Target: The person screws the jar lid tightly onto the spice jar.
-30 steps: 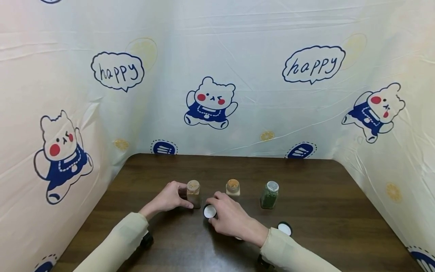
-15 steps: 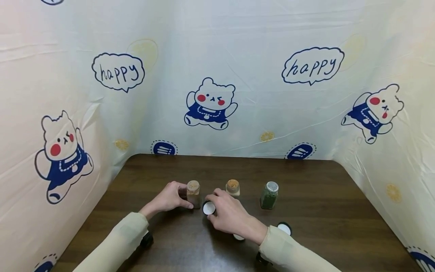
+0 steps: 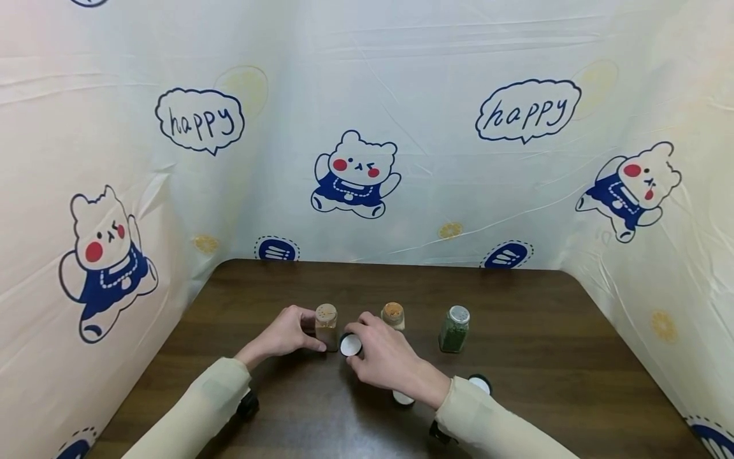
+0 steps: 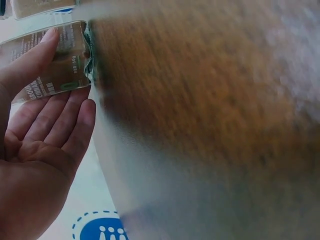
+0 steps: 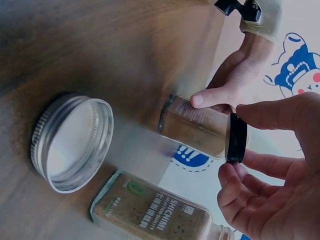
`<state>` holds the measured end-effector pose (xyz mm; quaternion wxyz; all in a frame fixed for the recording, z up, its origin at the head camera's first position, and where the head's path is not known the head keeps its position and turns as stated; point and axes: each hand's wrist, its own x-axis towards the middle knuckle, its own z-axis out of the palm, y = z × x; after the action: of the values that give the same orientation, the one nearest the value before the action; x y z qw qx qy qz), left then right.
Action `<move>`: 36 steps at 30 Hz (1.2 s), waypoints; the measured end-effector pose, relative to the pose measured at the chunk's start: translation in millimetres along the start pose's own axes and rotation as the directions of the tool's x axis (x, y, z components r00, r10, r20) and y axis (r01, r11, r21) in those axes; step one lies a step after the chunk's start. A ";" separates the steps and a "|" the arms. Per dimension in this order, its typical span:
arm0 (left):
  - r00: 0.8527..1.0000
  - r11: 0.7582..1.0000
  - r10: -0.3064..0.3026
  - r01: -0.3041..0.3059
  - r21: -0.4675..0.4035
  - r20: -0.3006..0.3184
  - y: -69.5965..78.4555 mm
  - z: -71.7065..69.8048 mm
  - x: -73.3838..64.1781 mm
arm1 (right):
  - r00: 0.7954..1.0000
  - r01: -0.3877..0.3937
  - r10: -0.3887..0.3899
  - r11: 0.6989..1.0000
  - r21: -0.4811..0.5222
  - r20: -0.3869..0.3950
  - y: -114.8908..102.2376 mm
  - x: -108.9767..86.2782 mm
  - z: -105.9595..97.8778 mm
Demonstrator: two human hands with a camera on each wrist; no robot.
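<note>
My left hand [image 3: 289, 331] holds an upright spice jar [image 3: 326, 329] of brown powder with a perforated top. In the left wrist view its thumb lies across the label and the fingers are behind the jar [image 4: 55, 62]. Just right of that jar, my right hand [image 3: 390, 358] pinches a black screw lid [image 5: 236, 138] between thumb and fingers. Its white inside faces up toward the head camera. A second spice jar [image 3: 393, 313], orange-topped and labelled SHICHIMI in the right wrist view, stands behind the right hand, which partly hides it.
A jar of green herbs [image 3: 455, 331] with a silver top stands to the right. A dark-rimmed lid [image 3: 480, 384] lies near the right sleeve. Close under the right wrist is a silver screw lid [image 5: 75, 142], white inside. A printed curtain [image 3: 355, 76] surrounds the brown table [image 3: 533, 319].
My right hand has carried the black lid slightly forward and left, closer to the jar in my left hand. The left hand and the jars have stayed in place.
</note>
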<state>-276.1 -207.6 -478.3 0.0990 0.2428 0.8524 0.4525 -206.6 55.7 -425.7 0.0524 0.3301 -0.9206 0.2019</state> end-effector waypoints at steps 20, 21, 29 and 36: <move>1.000 0.999 -0.008 0.008 0.041 0.002 -2.1 -0.5 2.0 | 1.000 -0.023 0.023 0.999 0.035 -0.003 1.1 6.7 -5.9; 1.000 0.999 -0.006 0.006 0.042 0.001 -2.0 -0.7 2.0 | 1.000 -0.023 0.024 0.999 0.034 -0.003 1.0 7.2 -6.3; 1.000 0.998 -0.023 0.022 0.050 0.004 -0.6 -0.9 1.5 | 0.999 -0.040 0.040 0.999 0.034 -0.008 -0.1 10.8 -8.9; 1.000 0.999 -0.017 0.017 0.034 0.005 -2.0 -0.7 1.6 | 0.999 -0.048 0.048 0.998 0.035 -0.005 -2.0 13.7 -8.0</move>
<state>-278.4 -208.2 -479.5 0.1009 0.2384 0.8617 0.4365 -216.3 49.5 -414.7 0.0443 0.3080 -0.9245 0.2203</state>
